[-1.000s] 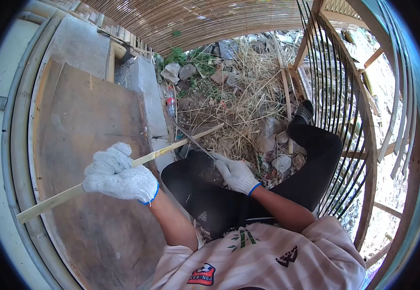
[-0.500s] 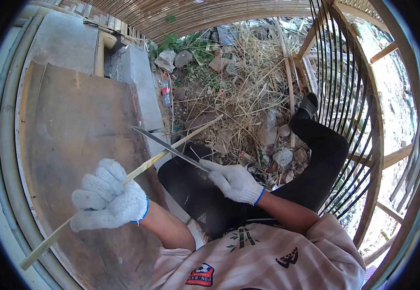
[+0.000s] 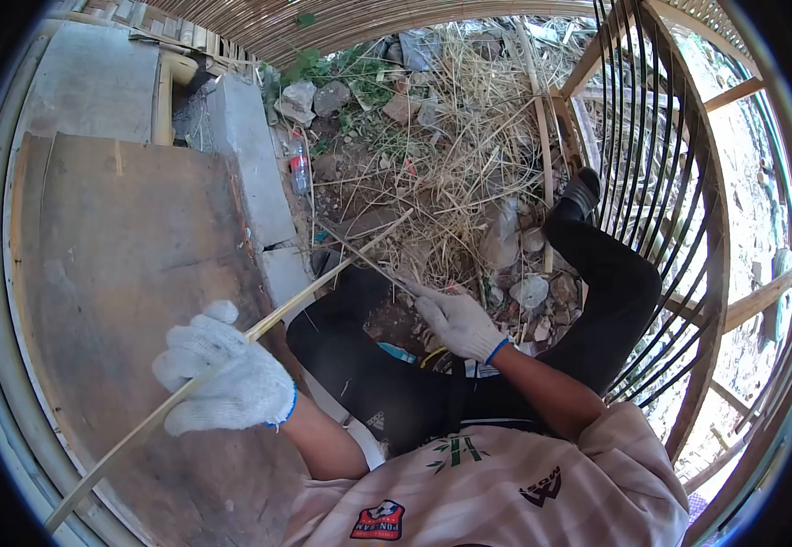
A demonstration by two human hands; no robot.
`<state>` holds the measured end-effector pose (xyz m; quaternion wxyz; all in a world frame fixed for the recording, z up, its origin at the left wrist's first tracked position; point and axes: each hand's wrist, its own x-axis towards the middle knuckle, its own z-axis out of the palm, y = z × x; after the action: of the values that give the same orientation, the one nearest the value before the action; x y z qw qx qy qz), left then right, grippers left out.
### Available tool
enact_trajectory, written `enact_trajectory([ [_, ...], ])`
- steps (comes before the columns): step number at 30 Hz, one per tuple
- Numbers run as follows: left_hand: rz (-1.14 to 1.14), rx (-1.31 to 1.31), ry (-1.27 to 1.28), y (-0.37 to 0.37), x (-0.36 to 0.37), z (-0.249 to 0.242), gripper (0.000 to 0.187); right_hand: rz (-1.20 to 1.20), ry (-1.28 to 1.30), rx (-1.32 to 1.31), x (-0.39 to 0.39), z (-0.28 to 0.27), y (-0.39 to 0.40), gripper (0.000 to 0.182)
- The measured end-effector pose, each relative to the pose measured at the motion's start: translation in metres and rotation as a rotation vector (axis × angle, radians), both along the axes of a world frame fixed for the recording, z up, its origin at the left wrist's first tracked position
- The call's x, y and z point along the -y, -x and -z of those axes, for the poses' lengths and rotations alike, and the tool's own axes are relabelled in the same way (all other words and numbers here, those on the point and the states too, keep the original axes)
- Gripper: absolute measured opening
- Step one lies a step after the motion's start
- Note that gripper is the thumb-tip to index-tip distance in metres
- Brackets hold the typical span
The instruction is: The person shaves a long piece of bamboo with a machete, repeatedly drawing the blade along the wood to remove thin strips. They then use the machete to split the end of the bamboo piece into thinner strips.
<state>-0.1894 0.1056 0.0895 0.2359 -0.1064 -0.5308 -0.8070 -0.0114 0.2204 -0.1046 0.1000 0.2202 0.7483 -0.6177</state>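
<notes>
My left hand (image 3: 227,376), in a white knitted glove with a blue cuff, is wrapped round a long pale bamboo strip (image 3: 277,314). The strip runs from the lower left corner up to the middle of the view. In my right hand (image 3: 455,324), also gloved, is a long thin knife (image 3: 366,256), its blade pointing up and left. The blade crosses the strip near the strip's far end, above my bent leg. Whether blade and strip touch is hard to tell.
A brown board (image 3: 140,228) lies at the left beside grey blocks (image 3: 254,150). Straw (image 3: 455,146), stones (image 3: 530,292) and a plastic bottle (image 3: 300,169) lie on the ground ahead. At the right stands a wooden frame with dark rods (image 3: 656,173).
The knife has moved right and away from my body, nearer the strip's far end. My left hand has shifted slightly right, its fingers looser. The view has shifted a little.
</notes>
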Motion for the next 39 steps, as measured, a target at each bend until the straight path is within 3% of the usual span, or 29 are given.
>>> enact_trajectory([
  [1, 0.003, 0.007, 0.0, 0.002, 0.007, 0.014, 0.062, 0.003, 0.0, 0.007, -0.003, -0.021, 0.008, 0.053],
  [3, 0.226, -0.031, 0.048, 0.003, 0.031, 0.04, 0.064, -0.101, 0.152, 0.001, -0.003, -0.064, 0.02, 0.054],
  [5, 0.273, -0.068, 0.043, 0.003, 0.032, 0.042, 0.066, -0.125, 0.144, -0.087, 0.006, -0.08, 0.03, 0.054],
  [7, 0.495, -0.086, -0.036, 0.007, 0.032, 0.041, 0.067, -0.157, 0.134, -0.197, 0.01, -0.081, 0.037, 0.054],
  [9, 0.474, -0.075, -0.044, 0.013, 0.03, 0.038, 0.068, -0.149, 0.136, -0.288, 0.011, -0.076, 0.042, 0.053],
  [17, 0.326, -0.035, -0.05, 0.024, 0.027, 0.036, 0.069, -0.215, -0.06, -0.252, 0.002, -0.058, 0.055, 0.051],
  [28, 0.376, -0.037, -0.07, 0.046, 0.034, 0.035, 0.067, -0.081, -0.121, -0.023, -0.017, 0.038, 0.046, 0.047],
  [30, 0.396, -0.038, -0.062, 0.048, 0.037, 0.035, 0.067, -0.06, -0.127, 0.198, -0.026, 0.052, 0.045, 0.048],
  [32, 0.423, -0.035, -0.055, 0.049, 0.035, 0.035, 0.066, -0.036, -0.131, 0.208, -0.032, 0.087, 0.033, 0.048],
  [34, 0.137, 0.018, 0.01, 0.048, 0.029, 0.032, 0.065, -0.057, -0.117, 0.263, -0.04, 0.086, 0.032, 0.05],
  [38, 0.11, 0.03, 0.028, 0.055, 0.021, 0.028, 0.065, -0.044, 0.006, 0.012, -0.026, 0.064, 0.039, 0.047],
  [39, 0.017, 0.043, 0.07, 0.058, 0.016, 0.026, 0.065, -0.05, 0.005, 0.018, -0.025, 0.065, 0.046, 0.047],
])
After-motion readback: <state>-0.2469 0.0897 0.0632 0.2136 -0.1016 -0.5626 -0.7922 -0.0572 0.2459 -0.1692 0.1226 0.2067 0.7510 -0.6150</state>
